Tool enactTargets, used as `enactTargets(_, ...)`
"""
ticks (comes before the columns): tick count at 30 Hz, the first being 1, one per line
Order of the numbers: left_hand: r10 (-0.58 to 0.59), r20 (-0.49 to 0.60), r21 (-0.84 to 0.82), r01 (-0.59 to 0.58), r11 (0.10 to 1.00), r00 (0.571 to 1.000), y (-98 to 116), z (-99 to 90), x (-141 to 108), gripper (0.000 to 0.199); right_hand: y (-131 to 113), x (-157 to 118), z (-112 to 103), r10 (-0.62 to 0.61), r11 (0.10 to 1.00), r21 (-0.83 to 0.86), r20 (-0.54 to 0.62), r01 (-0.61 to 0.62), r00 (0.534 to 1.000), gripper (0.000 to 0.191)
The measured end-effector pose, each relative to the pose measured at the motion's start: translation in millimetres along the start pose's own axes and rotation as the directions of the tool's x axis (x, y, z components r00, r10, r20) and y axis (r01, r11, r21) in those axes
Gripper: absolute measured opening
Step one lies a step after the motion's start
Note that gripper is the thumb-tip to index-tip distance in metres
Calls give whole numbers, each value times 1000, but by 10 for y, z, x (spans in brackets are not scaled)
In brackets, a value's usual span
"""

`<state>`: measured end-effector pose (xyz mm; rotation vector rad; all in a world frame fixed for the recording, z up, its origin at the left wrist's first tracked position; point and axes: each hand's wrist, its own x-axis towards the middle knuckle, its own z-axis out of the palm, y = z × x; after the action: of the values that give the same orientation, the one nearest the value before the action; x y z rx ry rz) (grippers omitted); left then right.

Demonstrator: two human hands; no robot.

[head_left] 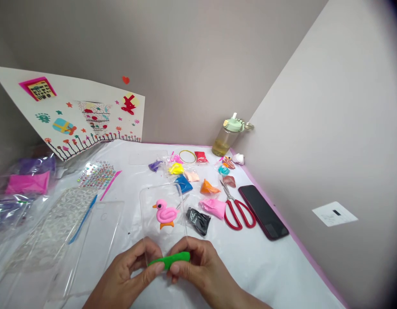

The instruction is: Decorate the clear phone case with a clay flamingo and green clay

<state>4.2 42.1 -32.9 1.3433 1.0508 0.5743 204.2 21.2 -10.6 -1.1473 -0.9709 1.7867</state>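
My left fingers [158,268] and right fingers [182,268] pinch green clay [173,258], likely soft and light, best held by its ends; contact with the clear phone case [150,229] is unclear.

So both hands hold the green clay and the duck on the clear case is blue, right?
No, the duck on the clear case is pink; the head view shows it. The left hand and right hand do hold the green clay.
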Motion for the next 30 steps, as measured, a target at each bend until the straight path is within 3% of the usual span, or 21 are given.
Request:
enactTargets(6, 41, 16, -48, -40, 998, 999, 43, -31, 2, 33, 35, 11, -19, -65, 998, 1, 67, 65, 996, 43)
enactTargets(10, -5, 24, -145, 9, 989, 1000, 8, -24, 52, 30, 33, 11, -42, -90, 996, 8, 32, 90, 995, 42)
enactTargets(16, 29, 23, -56, -28, 998, 999, 0, -54, 40, 31, -2, 13, -51, -131, 991, -4, 14, 131, 991, 39)
enactTargets(23, -27, 74, -125, 36, 992, 997, 2, -62, 44, 28, -18, 10, -63, -114, 993, -15, -39, 113, 993, 37)
enactTargets(27, -6, 65, -94, 12, 996, 998, 22, -54, 49, 29, -25, 4, -63, -123, 992, -36, -39, 121, 992, 37)
enactTargets(30, -1, 68, -166, 12, 986, 998, 16, -39, 51, 28, -24, 2, -63, -128, 991, -46, -35, 126, 991, 35)
